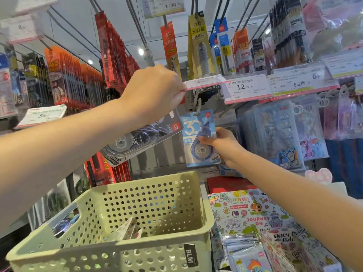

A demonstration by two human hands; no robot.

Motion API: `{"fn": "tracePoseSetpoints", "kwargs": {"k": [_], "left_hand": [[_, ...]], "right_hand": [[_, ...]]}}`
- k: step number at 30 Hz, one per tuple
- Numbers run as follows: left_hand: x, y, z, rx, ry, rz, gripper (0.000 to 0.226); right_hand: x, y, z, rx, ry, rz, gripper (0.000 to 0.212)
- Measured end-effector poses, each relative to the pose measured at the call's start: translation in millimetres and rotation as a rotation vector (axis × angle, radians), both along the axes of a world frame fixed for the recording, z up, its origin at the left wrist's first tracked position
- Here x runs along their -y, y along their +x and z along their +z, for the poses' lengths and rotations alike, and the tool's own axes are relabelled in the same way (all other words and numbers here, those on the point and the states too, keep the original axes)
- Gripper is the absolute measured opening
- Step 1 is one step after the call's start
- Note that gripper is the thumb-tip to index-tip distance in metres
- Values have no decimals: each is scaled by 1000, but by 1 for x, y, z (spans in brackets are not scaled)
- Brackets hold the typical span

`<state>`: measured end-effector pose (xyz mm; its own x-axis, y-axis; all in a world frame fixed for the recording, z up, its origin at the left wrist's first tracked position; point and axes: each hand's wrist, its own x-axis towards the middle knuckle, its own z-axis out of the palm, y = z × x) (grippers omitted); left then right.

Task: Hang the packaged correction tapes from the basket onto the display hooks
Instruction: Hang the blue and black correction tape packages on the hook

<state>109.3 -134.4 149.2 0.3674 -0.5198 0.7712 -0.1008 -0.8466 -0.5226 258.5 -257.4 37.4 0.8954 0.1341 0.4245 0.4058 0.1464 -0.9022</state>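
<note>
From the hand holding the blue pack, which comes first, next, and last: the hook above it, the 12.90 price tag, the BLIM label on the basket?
From the right hand, which grips the blue pack:
1. Hook, just above, up-left.
2. 12.90 price tag, higher, up-right.
3. BLIM label, far below on the basket front.

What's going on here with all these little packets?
A person is stocking a shop display. The left hand lifts a price tag flap out of the way and also holds a grey correction tape pack. The right hand slips a blue correction tape pack onto the hook. A pale green basket sits below.
</note>
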Motion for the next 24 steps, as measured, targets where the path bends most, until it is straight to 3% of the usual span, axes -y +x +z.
{"fn": "tracePoseSetpoints", "kwargs": {"k": [4,8,13,15,17,21,24], "left_hand": [[-1,2,-2,6,0,-14,29],[-2,4,-2,1,-29,-18,31],[2,8,-9,-12,-233,-137,27],[4,11,-12,-15,-339,-191,26],[4,14,-14,-13,-402,-228,26],[4,18,-15,11,-427,-271,26],[4,20,-17,20,-435,-298,25]], "right_hand": [[-7,10,-2,-42,-39,-62,45],[-10,15,-3,-26,-29,-82,39],[-5,-4,-13,129,-166,-421,54],[-3,-27,-18,222,-146,-438,62],[-3,-52,-21,261,-67,-298,69],[-10,-94,-20,141,100,172,78],[-15,-112,-16,-9,72,458,60]]}}
